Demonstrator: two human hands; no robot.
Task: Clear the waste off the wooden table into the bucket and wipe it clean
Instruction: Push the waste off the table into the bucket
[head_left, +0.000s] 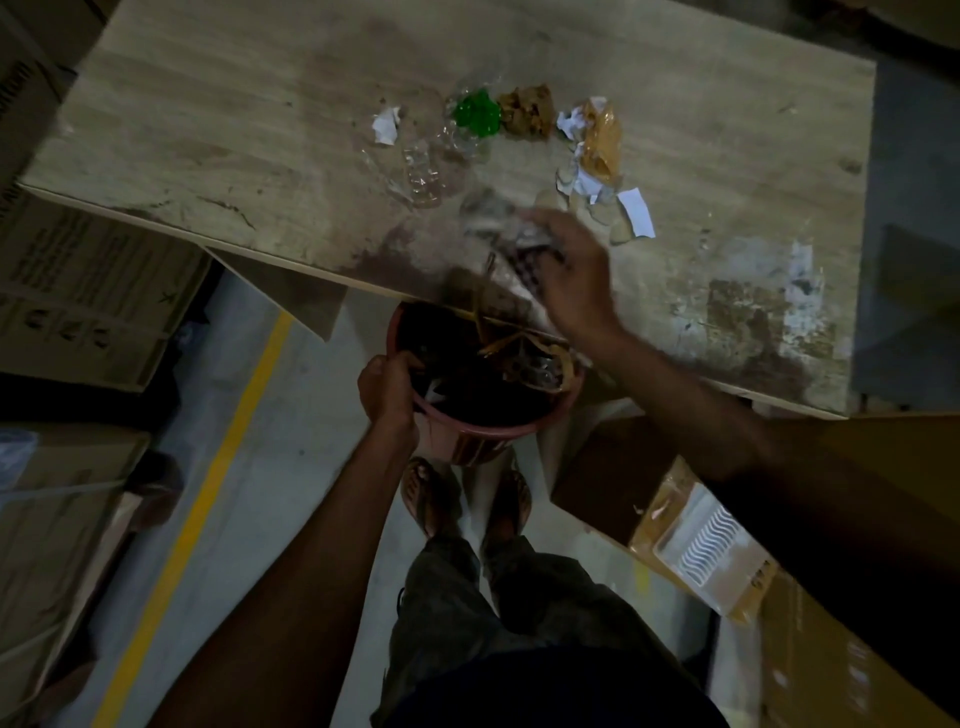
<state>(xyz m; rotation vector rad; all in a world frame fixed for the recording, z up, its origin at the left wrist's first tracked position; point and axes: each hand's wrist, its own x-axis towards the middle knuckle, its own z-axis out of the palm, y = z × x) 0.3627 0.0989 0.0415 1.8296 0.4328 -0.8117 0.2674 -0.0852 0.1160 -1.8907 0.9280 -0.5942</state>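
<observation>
My left hand (390, 391) grips the near-left rim of a pinkish-red bucket (498, 431), held just below the front edge of the wooden table (208, 130). The bucket holds dark scraps, brown strips and clear plastic. My right hand (569, 275) lies on the table's front edge, fingers curled around a blurred clump of clear plastic and paper waste (498, 218) directly above the bucket. Farther back lie a green wrapper (476, 113), a brown crumpled lump (527, 109), an orange packet (601, 137), white paper bits (636, 210) and clear plastic (428, 166).
The table top is stained, with pale patches at its right front (753, 306). Cardboard boxes stand at the left (78, 291) and the lower right (727, 551). A yellow line (208, 493) runs along the grey floor. My feet in sandals (467, 499) stand below the bucket.
</observation>
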